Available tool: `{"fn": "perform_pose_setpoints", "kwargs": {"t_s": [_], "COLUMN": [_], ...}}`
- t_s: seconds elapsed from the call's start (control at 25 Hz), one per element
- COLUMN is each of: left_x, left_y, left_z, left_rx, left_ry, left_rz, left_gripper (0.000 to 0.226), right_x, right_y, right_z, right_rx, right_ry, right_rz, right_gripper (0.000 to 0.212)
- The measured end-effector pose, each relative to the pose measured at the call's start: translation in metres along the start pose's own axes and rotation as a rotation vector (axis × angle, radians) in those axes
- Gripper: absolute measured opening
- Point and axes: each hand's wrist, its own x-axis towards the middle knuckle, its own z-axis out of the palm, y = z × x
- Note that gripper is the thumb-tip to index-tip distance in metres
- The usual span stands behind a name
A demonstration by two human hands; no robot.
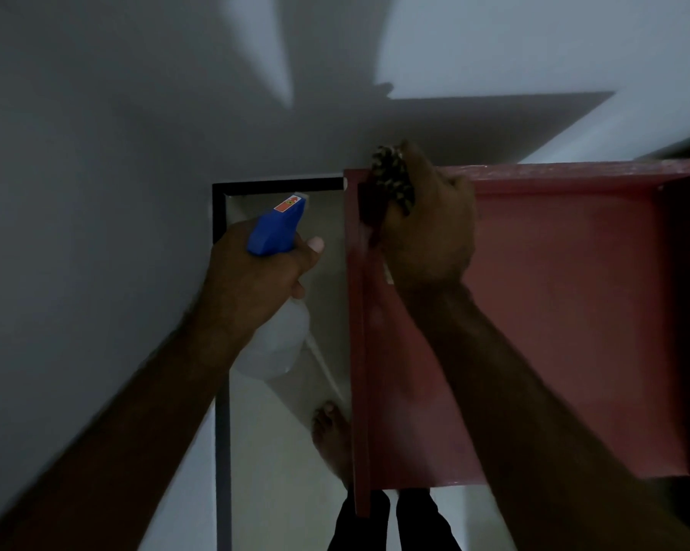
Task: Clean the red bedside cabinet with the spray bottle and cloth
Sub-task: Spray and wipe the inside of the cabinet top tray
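Left of the red bedside cabinet (pixel 566 320), my left hand (pixel 255 272) is gripping the spray bottle (pixel 277 232) by its neck. The fingers are curling round it below the blue head, and the nozzle is pointing away from me toward the wall (pixel 96 192). The bottle is hanging over the floor (pixel 267 463) just beside the cabinet's left edge, apart from it. My bare foot (pixel 331 435) is standing just beside that same edge.

On the cabinet, my right hand (pixel 430 236) is clutching the patterned cloth (pixel 393 180) and pressing it into the far left corner of the recessed top, against the raised rim.

Progress, as I am judging it: wiping is under way at that one corner. The light is too dim to tell whether the top is wet. The rest of the top, the rim and the sides appear to be awaiting the cloth.
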Motion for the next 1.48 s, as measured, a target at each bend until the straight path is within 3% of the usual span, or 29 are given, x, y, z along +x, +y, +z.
{"fn": "perform_pose_setpoints", "kwargs": {"t_s": [0.2,0.36,0.48,0.72,1.08,1.48], "left_x": [-0.007,-0.023,-0.032,-0.034,-0.030,-0.032], "left_y": [0.008,0.024,0.037,0.055,0.096,0.112], "left_z": [0.001,0.000,0.009,0.036,0.068,0.097], "left_rx": [-0.002,-0.029,-0.010,0.100,0.142,0.090], "left_ry": [-0.015,-0.020,-0.081,-0.139,-0.186,-0.189], "left_rz": [0.013,0.028,0.047,-0.002,-0.031,-0.003], "left_gripper": [0.029,0.026,0.032,0.029,0.044,0.033], "right_x": [-0.008,-0.003,-0.015,-0.051,-0.067,-0.071], "right_y": [-0.007,0.039,0.072,0.117,0.123,0.119], "right_z": [0.006,-0.013,-0.044,-0.088,-0.105,-0.110], "right_rx": [0.031,0.256,0.189,0.204,0.278,0.292], "right_ry": [-0.037,-0.038,0.036,-0.015,-0.031,-0.039], "right_rz": [-0.134,0.180,0.192,0.360,0.322,0.343], "right_gripper": [0.048,0.059,0.060,0.073,0.067,0.067]}}
